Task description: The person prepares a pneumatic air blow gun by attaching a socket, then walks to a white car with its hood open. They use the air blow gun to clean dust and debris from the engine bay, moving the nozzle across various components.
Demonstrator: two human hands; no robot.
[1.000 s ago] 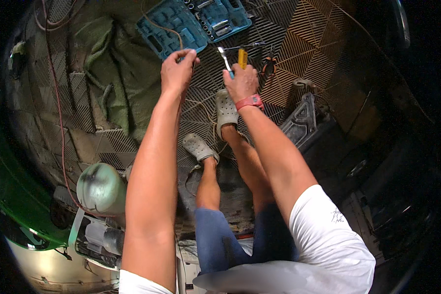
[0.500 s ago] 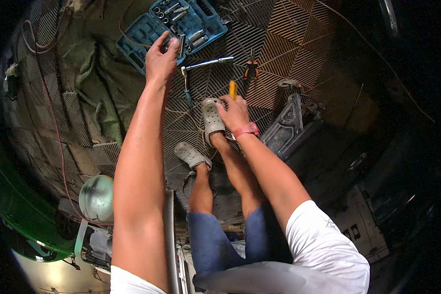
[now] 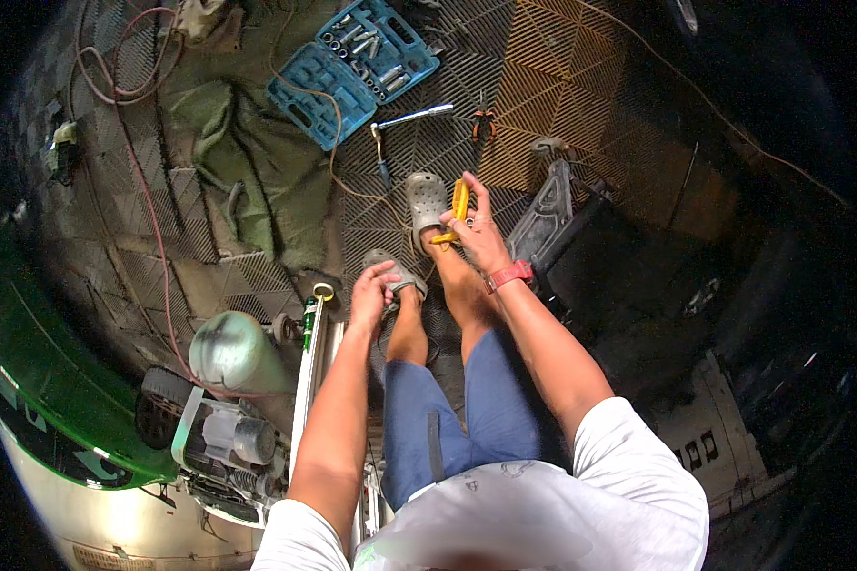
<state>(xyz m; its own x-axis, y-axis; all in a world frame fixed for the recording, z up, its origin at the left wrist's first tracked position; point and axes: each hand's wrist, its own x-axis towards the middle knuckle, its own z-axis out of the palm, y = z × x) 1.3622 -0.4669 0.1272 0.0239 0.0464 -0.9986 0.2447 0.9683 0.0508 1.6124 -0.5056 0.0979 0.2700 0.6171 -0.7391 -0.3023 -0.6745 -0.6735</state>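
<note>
- Right hand (image 3: 478, 233): clenched on a yellow-handled tool (image 3: 458, 207), held above the feet, over the grey clogs (image 3: 425, 200).
- Yellow-handled tool: small, judged light and stiff; the plastic grip is probably not slippery. Its working end is hidden by the fingers, so its kind cannot be told. Best taken by the yellow handle.
- Left hand (image 3: 371, 297): loosely curled, nothing seen held, poised near the left knee.
- Floor mat (image 3: 562, 86): ribbed, orange-brown.
- Blue socket case (image 3: 352, 59): lying open, well apart from the hands.
- Ratchet wrench (image 3: 411, 117): laid just beside the case.
- Pliers (image 3: 484, 122): beside the ratchet wrench.
</note>
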